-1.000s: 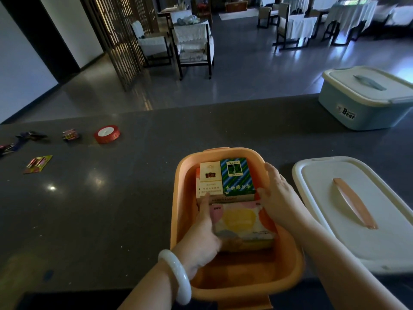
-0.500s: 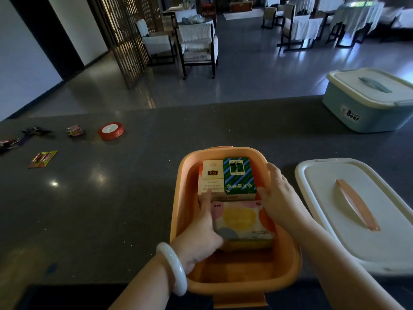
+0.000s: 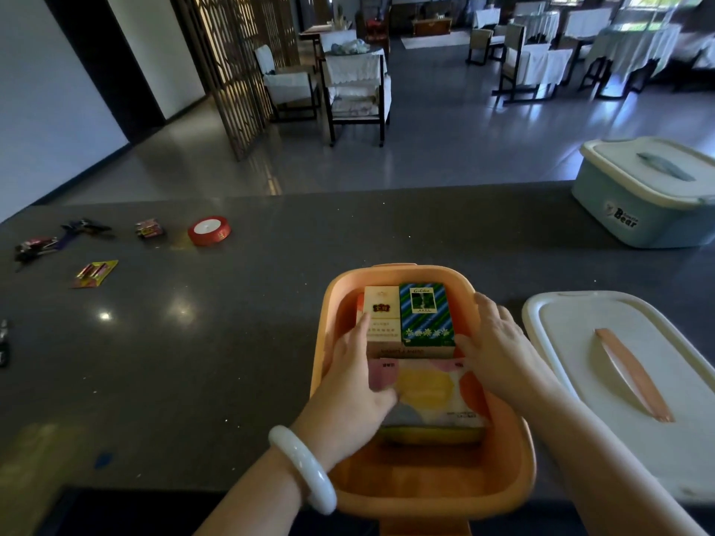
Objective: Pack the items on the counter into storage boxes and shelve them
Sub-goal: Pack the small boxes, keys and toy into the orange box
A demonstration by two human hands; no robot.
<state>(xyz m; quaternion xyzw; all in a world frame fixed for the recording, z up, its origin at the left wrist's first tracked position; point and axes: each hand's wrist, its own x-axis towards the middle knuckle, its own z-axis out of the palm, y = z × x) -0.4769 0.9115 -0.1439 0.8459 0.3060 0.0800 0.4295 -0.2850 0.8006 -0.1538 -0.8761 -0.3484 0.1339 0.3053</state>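
Both hands worked inside the orange box at the near counter edge, likely squaring the load to fit. Left hand lay relaxed against the cream pack; right hand rested loosely beside the striped green pack. Neither gripped. A pastel carton lay nearer.

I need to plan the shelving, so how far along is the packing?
Done: three boxes sit in the orange bin; the blue bin is lidded. In hand: the left hand and right hand press the boxes into place. Left: the red tape roll and small packets remain out, the white lid is off, nothing shelved.
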